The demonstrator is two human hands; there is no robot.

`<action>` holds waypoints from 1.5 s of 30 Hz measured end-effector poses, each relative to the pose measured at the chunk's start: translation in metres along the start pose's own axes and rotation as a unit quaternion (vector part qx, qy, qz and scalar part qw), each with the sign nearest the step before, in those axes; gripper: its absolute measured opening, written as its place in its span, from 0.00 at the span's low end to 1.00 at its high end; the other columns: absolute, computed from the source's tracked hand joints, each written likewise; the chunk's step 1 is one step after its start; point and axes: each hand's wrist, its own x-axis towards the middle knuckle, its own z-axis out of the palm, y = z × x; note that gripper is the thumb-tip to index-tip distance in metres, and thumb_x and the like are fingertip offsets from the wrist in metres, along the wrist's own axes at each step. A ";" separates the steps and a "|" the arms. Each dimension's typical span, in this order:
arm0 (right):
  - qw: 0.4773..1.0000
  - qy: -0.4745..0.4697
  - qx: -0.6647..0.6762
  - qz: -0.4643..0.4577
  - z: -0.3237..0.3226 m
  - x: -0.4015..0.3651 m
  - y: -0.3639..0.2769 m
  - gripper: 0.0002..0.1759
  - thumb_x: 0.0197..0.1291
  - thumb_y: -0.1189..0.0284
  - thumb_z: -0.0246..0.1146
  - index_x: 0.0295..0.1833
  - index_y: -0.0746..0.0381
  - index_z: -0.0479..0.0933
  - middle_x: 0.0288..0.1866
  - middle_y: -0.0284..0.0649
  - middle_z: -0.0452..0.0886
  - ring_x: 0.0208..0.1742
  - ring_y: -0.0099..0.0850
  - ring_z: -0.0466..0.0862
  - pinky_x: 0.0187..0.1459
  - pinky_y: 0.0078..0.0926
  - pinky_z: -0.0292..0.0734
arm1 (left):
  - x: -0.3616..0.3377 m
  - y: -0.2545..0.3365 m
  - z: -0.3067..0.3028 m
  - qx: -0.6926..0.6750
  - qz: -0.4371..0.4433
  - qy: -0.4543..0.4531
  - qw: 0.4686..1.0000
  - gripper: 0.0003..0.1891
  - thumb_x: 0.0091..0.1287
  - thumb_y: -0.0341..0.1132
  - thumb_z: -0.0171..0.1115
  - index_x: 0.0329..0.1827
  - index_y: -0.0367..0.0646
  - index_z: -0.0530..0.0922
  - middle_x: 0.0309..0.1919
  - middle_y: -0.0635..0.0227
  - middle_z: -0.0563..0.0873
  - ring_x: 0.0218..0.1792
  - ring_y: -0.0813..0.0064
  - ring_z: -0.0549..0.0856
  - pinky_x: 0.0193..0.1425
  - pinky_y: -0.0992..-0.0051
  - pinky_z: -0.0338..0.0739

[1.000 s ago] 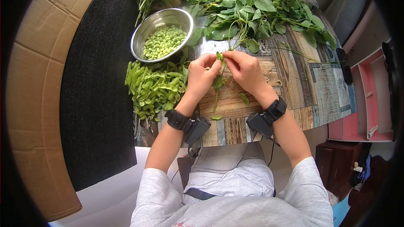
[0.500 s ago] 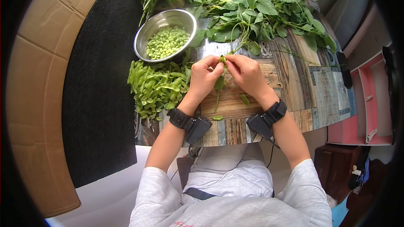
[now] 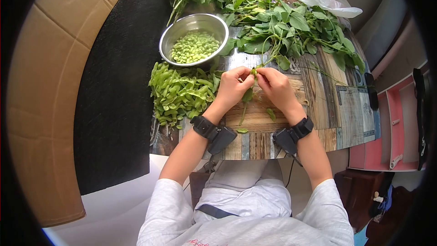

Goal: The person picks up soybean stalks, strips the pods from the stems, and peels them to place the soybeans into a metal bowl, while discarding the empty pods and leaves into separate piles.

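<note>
Over the wooden-patterned table (image 3: 261,109), my left hand (image 3: 235,84) and my right hand (image 3: 274,86) meet with closed fingertips on a small green pod (image 3: 255,71). A leafy stem runs from the fingertips up to the plant pile (image 3: 296,23); another leaf and stem hang below. To the left of my hands, a steel bowl (image 3: 223,26) holds shelled green beans (image 3: 195,47). A heap of empty-looking green pods (image 3: 180,93) lies below the bowl. Two loose pod pieces, one of them a green piece (image 3: 271,114), rest near my right wrist.
A black mat (image 3: 114,95) and brown cardboard (image 3: 50,109) cover the left side. At the back is a white plastic bag (image 3: 327,3). A dark object (image 3: 372,91) lies at the right table edge, beside a pink shelf unit (image 3: 393,127).
The whole view has shifted, so the table and both hands appear further right and slightly lower. Both hands still hold the pod, with little change in their pose.
</note>
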 end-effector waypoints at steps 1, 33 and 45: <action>1.000 -0.002 -0.001 -0.002 0.000 0.000 -0.001 0.08 0.54 0.78 0.62 0.40 0.67 0.75 0.34 0.48 0.80 0.34 0.44 0.81 0.36 0.35 0.77 | 0.000 -0.002 0.000 0.002 0.003 0.002 1.000 0.07 0.62 0.30 0.58 0.36 0.33 0.78 0.23 0.74 0.80 0.25 0.88 0.75 0.29 0.85 0.70; 0.901 -0.020 0.307 0.306 0.004 -0.002 0.002 0.07 0.63 0.73 0.58 0.40 0.67 0.77 0.25 0.32 0.79 0.24 0.15 0.75 0.25 0.12 0.69 | -0.001 0.005 0.004 0.006 0.014 0.046 0.999 0.09 0.57 0.32 0.61 0.33 0.34 0.79 0.23 0.66 0.82 0.24 0.82 0.78 0.31 0.79 0.73; 0.906 0.008 0.305 0.293 -0.004 0.004 0.008 0.09 0.65 0.72 0.57 0.40 0.67 0.77 0.25 0.34 0.79 0.22 0.16 0.74 0.24 0.11 0.69 | 0.001 -0.002 0.009 -0.019 0.000 0.117 0.993 0.09 0.56 0.32 0.62 0.31 0.33 0.78 0.19 0.67 0.80 0.21 0.83 0.76 0.27 0.79 0.71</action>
